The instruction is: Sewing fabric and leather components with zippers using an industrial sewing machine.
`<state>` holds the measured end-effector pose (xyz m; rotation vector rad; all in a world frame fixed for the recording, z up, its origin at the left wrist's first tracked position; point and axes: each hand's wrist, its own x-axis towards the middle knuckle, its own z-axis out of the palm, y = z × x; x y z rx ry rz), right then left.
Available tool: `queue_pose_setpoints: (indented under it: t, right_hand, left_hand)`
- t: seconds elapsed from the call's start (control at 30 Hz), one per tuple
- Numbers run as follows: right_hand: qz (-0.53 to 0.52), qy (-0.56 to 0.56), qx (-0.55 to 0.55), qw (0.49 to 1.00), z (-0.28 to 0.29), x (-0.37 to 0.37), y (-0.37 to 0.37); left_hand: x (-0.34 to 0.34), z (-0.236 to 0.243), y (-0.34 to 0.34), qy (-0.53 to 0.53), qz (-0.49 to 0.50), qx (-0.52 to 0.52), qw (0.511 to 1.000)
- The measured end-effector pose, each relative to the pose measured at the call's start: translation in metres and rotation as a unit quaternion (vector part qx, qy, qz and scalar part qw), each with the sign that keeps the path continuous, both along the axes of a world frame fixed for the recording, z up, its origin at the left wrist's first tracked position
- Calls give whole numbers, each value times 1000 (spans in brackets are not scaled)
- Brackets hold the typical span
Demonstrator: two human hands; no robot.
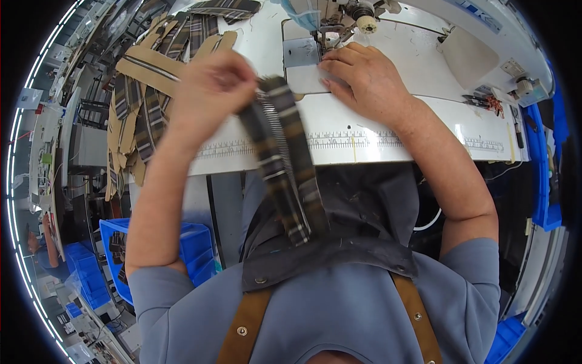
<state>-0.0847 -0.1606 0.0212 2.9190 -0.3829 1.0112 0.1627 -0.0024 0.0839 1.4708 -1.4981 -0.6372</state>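
Observation:
My left hand (215, 91), blurred by motion, pinches the top of a dark plaid strip with a zipper (279, 151), which hangs over the table's front edge down onto my grey apron (376, 206). My right hand (364, 82) lies on the sewing table beside the metal needle plate (300, 51), fingers slightly bent and apart, with nothing visible in them. Just behind its fingertips are the sewing machine's presser foot and needle area (321, 39). A pile of tan and plaid strips with zippers (145, 64) covers the table's left side.
The white machine body (473, 42) arches over the right. Small tools (485, 103) lie at the right. A ruler strip (382, 139) runs along the front edge. Blue bins stand at lower left (197, 255) and right (536, 170). Another person (51, 242) is at the far left.

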Motion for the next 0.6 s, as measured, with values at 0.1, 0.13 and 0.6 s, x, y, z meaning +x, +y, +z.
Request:
queue_pose_setpoints:
  t: [0.1,0.13,0.6]
  right_hand:
    - [6,-9,-4,1000,-2,-3,-4]
    - [15,-9,-5,1000,0,-4,-5]
    - [43,13,30,999,5,-13,-3]
  left_hand:
    - [-46,-45,-15,-126,12,-26,992]
    - [-51,-49,-18,-196,31,-104,975]
    - [-56,-50,-13,-315,-107,-40,942]
